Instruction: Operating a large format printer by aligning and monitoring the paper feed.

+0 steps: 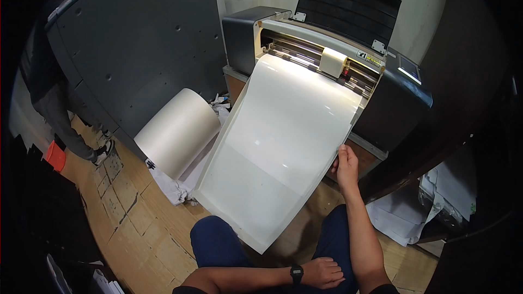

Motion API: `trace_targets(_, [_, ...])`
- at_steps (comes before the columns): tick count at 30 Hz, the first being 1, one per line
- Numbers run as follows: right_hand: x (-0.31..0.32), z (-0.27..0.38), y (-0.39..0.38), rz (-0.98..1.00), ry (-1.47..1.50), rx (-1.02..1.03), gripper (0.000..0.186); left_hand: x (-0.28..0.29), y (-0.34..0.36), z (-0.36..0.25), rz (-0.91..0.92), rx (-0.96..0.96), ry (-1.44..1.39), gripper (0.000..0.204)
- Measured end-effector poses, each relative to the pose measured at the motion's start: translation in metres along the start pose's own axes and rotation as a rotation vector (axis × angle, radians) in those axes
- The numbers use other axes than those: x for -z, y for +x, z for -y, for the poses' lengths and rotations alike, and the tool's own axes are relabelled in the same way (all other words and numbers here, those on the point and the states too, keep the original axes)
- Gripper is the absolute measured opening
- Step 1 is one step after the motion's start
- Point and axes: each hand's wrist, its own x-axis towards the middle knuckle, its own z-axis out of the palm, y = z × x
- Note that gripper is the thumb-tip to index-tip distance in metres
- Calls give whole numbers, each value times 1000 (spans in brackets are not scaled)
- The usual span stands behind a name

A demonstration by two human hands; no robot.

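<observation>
A long white glossy sheet (283, 125) slopes down from the rollers of a cutting plotter (321, 49) toward my knees. It seems to lie on a pale flat tray, whose rim (218, 212) shows along the left and lower edges. My right hand (346, 166) is closed at the sheet's right edge, thumb up, with the other fingers partly behind it. Whether it also grips the tray, I cannot tell. Below the sheet's lower corner, my left hand (323, 273) rests curled on my right thigh with nothing visible in it. A black watch (296, 274) sits on that wrist.
The plotter's black lid (348, 8) stands raised. Left of the sheet lies a big white roll (177, 133), beside a tall dark grey cabinet (141, 43). Papers (403, 212) lie at the right. Another person's leg (68, 120) and a red bin (55, 156) are at far left.
</observation>
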Motion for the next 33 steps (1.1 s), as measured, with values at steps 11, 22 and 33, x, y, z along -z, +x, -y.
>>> trace_targets(11, [4, -9, 5, -2, 25, 20, 36, -4, 1, 2, -28, -9, 15, 29])
trace_targets(22, [0, -14, 3, -52, 69, 1, 33, 9, 5, 2, 20, -23, -1, 32])
trace_targets(33, [-15, -11, 21, -202, -39, 225, 39, 15, 15, 19, 159, 23, 84, 32])
